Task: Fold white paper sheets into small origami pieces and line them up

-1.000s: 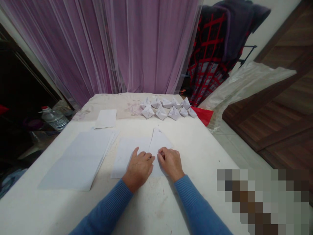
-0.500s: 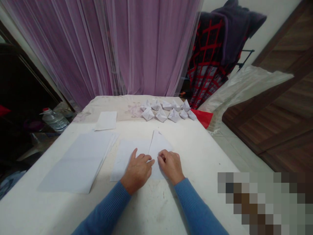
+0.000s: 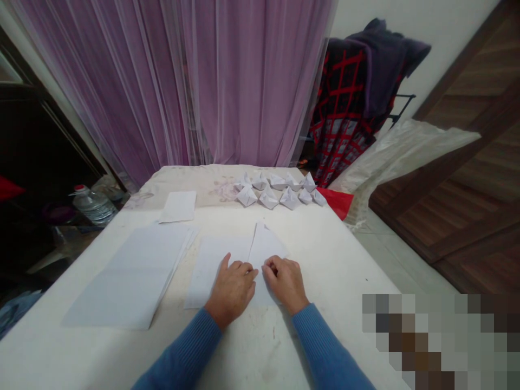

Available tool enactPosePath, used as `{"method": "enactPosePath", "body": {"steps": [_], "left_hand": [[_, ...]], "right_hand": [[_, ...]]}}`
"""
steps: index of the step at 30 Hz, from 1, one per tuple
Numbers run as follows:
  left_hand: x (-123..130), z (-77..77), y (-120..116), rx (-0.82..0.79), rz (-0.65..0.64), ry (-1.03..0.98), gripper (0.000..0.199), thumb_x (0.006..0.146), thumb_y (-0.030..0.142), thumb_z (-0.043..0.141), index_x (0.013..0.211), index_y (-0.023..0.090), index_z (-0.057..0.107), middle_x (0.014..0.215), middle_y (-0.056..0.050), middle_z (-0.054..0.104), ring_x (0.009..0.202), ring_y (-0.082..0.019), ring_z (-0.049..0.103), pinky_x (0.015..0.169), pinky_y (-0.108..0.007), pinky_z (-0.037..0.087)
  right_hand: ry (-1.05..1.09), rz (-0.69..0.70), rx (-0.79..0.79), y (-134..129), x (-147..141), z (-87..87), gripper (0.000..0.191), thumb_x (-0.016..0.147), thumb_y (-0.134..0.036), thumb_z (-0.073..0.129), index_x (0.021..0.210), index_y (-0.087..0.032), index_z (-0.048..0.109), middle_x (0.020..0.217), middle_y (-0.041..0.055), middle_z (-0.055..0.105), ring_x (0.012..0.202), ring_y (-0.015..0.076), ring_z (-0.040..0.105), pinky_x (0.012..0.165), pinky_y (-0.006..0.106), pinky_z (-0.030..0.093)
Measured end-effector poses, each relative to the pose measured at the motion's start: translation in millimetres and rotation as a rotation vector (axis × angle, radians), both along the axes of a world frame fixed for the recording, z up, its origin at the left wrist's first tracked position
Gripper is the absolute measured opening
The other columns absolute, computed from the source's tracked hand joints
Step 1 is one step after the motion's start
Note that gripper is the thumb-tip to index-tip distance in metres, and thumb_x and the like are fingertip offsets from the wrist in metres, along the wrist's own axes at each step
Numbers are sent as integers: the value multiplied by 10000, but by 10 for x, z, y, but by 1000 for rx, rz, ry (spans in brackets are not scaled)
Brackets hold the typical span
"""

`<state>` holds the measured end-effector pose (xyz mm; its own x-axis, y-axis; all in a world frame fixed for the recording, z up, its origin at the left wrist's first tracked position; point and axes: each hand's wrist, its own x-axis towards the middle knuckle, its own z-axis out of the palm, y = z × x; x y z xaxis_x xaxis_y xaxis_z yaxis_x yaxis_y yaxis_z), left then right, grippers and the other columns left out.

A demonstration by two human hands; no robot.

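Note:
A white sheet of paper [image 3: 217, 250] lies in front of me, its far right corner folded over into a slanted flap [image 3: 264, 241]. On the sheet's middle, by the flap's inner edge, rests my left hand [image 3: 233, 287], palm down with fingers apart. My right hand [image 3: 286, 281] is at the folded side, its fingers curled and pinched together at the paper; part of the sheet is hidden beneath both hands. Toward the far right of the table stand two rows of small folded paper shapes [image 3: 268, 198].
Left of the sheet lies a stack of larger white paper [image 3: 125, 276], with a smaller folded white paper [image 3: 179, 207] beyond it. Past the white table's [image 3: 325, 336] edges are a water bottle [image 3: 95, 206], red material [image 3: 339, 202], a plastic sheet [image 3: 390, 157] and a purple curtain [image 3: 252, 81].
The whole scene sits slightly lower in the picture as my head has tilted. Both hands stay at nearly the same spots on the paper, and the fold looks the same.

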<state>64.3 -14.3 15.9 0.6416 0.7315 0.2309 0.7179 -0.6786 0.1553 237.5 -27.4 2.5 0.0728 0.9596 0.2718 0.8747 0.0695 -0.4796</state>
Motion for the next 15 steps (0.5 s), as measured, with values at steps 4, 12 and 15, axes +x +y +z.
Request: {"method": "enactPosePath", "body": {"steps": [4, 12, 15], "left_hand": [[-9, -28, 21, -7, -4, -37, 222, 876, 223, 564, 1073, 279, 647, 1002, -6, 685, 982, -198, 594, 1105, -533, 231], [-8, -57, 14, 16, 0, -57, 223, 875, 190, 552, 1058, 269, 651, 996, -15, 684, 979, -188, 599, 1115, -523, 238], [-19, -102, 17, 20, -9, -88, 233, 872, 189, 555, 1071, 267, 647, 1014, -19, 679, 995, -191, 597, 1118, -527, 238]], "right_hand": [[91, -31, 15, 71, 129, 46, 242, 915, -322, 456, 820, -218, 653, 690, -17, 673, 638, 139, 600, 647, 245, 370], [-113, -75, -111, 653, 348, 188, 282, 912, -243, 481, 1108, -250, 683, 1124, 50, 685, 1003, 173, 605, 807, 249, 405], [-94, -140, -191, 912, 369, 184, 299, 926, -266, 443, 951, -238, 739, 960, 67, 729, 861, 182, 640, 711, 256, 407]]}}
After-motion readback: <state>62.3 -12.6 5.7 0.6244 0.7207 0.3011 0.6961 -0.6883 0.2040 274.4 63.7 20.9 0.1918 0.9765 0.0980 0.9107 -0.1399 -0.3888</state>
